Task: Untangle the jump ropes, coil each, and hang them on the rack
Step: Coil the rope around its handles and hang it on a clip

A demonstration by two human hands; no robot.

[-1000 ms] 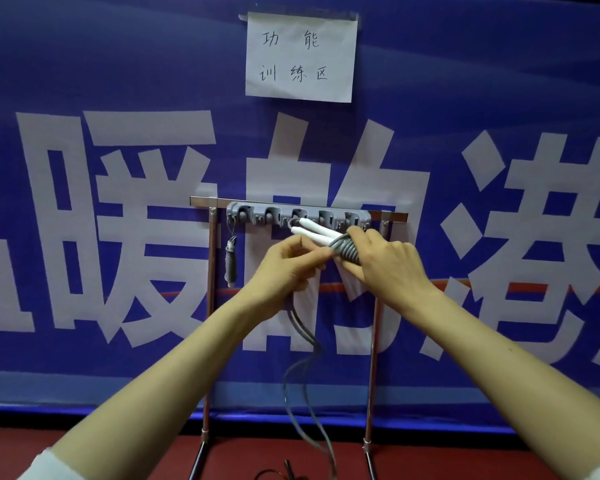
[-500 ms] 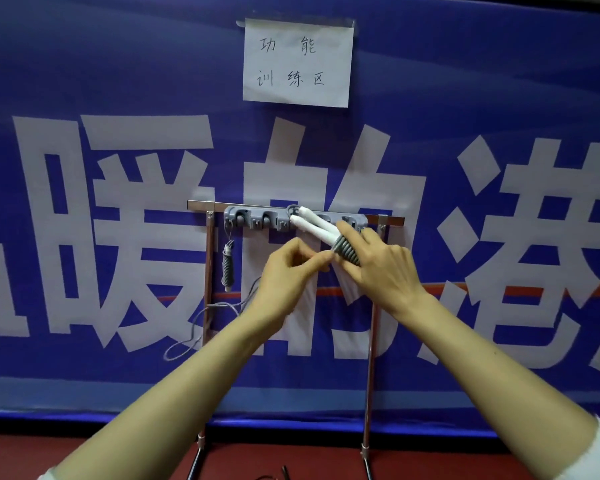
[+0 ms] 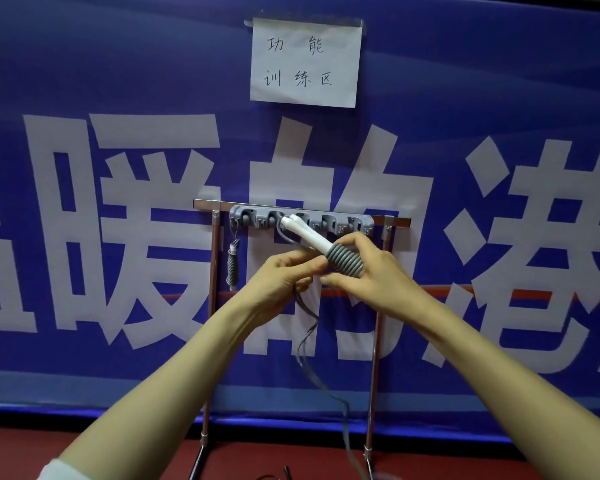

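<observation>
The right hand (image 3: 371, 275) is curled around the grey coil (image 3: 343, 259) already wound on the two white handles (image 3: 307, 233), fingers over the top and thumb beneath; the left hand (image 3: 284, 278) pinches the loose cord (image 3: 305, 327) just beside the coil's lower end, its fingers bent round it; the bundle is held up in front of the rack (image 3: 329, 221), handle tips at the grey hook strip (whether they touch it I cannot tell), and a hung rope (image 3: 232, 268) dangles from the leftmost hook; the step in hand looks to be winding the remaining cord, which trails down toward the floor (image 3: 125, 455); to do it well, the right hand should clamp the finished turns so none slip, the left should feed the cord under light tension and lay each turn snug against the last, letting the tail run free so it does not twist or snag the rack's posts; compared with half a second ago, the slack no longer swings out in a loop by the left post but hangs below the left hand, and the coil shows more of its length clear of the right fingers.
</observation>
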